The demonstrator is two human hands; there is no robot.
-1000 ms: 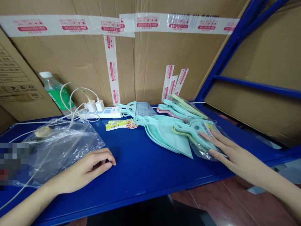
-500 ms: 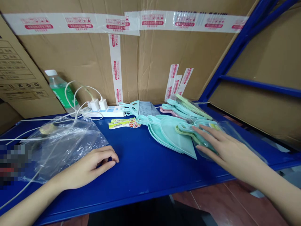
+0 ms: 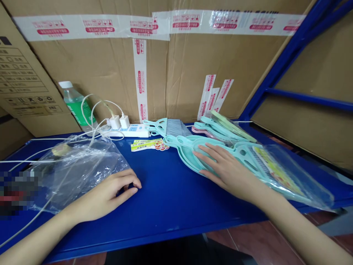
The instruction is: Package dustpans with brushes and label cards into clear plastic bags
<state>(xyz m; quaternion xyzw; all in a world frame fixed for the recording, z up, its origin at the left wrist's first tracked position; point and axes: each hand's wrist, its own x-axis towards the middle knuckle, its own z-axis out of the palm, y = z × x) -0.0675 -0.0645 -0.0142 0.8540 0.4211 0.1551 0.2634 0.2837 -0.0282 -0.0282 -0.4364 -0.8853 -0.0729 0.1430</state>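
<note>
Plastic bag (image 3: 74,169), clear and crumpled, lies at left on the blue desk (image 3: 165,198). Just right of it the left hand (image 3: 110,195) rests, fingers loosely curled, gripping nothing. Farther right, the right hand (image 3: 228,171) lies flat, fingers spread, on stacked teal dustpans (image 3: 187,149), with a bagged dustpan set (image 3: 278,173) at its right.

The left hand (image 3: 110,195) and the right hand (image 3: 228,171) are bare. Behind each hand, a bare wrist and slim forearm run to the picture's lower edge. The fingers (image 3: 215,152) are slender, with short, plain nails.
</note>
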